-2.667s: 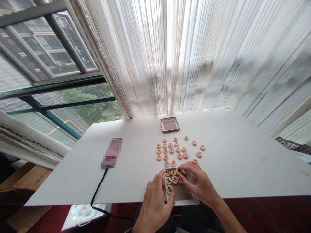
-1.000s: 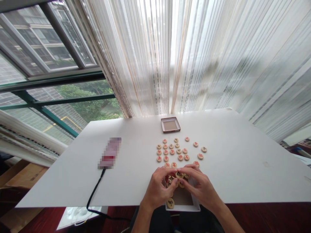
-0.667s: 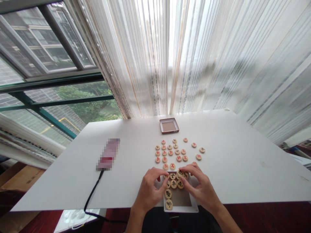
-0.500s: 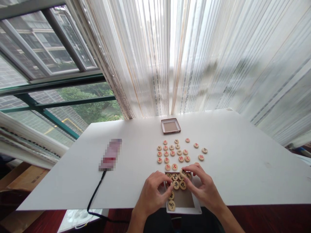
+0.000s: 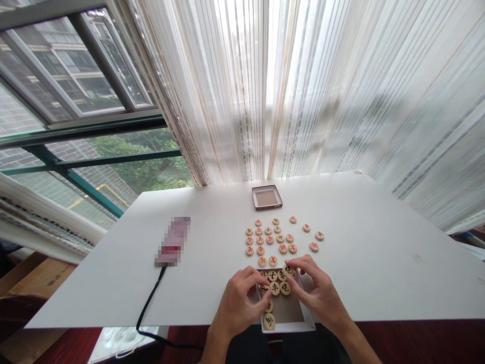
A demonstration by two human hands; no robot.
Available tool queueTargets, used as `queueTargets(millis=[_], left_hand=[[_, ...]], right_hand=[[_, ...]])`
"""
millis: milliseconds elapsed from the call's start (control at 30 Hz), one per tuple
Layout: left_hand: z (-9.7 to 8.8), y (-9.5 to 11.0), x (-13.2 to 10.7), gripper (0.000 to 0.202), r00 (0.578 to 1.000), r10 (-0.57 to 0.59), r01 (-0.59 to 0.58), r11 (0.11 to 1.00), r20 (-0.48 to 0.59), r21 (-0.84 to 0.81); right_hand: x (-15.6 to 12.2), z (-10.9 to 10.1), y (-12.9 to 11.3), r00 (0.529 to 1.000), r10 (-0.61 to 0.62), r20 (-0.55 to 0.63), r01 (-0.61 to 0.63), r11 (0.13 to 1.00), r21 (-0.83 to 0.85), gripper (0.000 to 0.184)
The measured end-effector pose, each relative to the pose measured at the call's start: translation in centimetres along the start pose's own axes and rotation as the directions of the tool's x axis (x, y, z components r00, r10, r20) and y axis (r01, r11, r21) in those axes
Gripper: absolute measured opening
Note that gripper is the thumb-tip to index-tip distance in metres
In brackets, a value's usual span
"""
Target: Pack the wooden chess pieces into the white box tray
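Note:
A shallow white box [image 5: 307,319] sits at the near edge of the white table [image 5: 379,263] and holds several round wooden chess pieces [image 5: 275,288] with black characters. My left hand [image 5: 237,303] rests on the box's left side, fingers curled, fingertips touching the pieces inside. My right hand [image 5: 320,292] is at the box's far right corner, thumb and fingers pinched round a black-marked piece [image 5: 289,270]. Just beyond the box lie several loose pieces with red characters [image 5: 273,237].
A small brown-rimmed box lid [image 5: 267,197] lies farther back, near the curtain. A blurred flat device [image 5: 173,241] with a black cable [image 5: 146,308] lies left of the pieces. Striped sheer curtains and a window stand behind the table.
Both hands stayed at the box, shifting the black pieces; more pieces now lie along the box's left side than 2.7 s ago. The view wobbled slightly.

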State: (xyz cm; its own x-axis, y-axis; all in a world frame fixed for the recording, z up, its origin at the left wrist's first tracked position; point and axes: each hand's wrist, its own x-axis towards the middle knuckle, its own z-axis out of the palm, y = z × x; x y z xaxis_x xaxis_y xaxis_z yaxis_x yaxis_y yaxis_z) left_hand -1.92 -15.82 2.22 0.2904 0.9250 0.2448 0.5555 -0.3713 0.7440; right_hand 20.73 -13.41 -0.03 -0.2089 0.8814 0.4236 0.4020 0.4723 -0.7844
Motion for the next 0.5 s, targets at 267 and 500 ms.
queueTargets(millis=[267,500], left_hand=[[-0.13,-0.26,-0.1,0.022,0.999,-0.004,0.002,0.999,0.038,0.038],[-0.1,-0.4,-0.32,0.018,0.997,-0.002,-0.004,0.996,0.08,0.084]], right_hand=[[-0.54,0.37,0.91,0.996,0.088,-0.019,-0.088,0.996,-0.009,0.026],[-0.69,0.4,0.82,0.994,0.109,-0.013,-0.109,0.994,-0.015,0.025]])
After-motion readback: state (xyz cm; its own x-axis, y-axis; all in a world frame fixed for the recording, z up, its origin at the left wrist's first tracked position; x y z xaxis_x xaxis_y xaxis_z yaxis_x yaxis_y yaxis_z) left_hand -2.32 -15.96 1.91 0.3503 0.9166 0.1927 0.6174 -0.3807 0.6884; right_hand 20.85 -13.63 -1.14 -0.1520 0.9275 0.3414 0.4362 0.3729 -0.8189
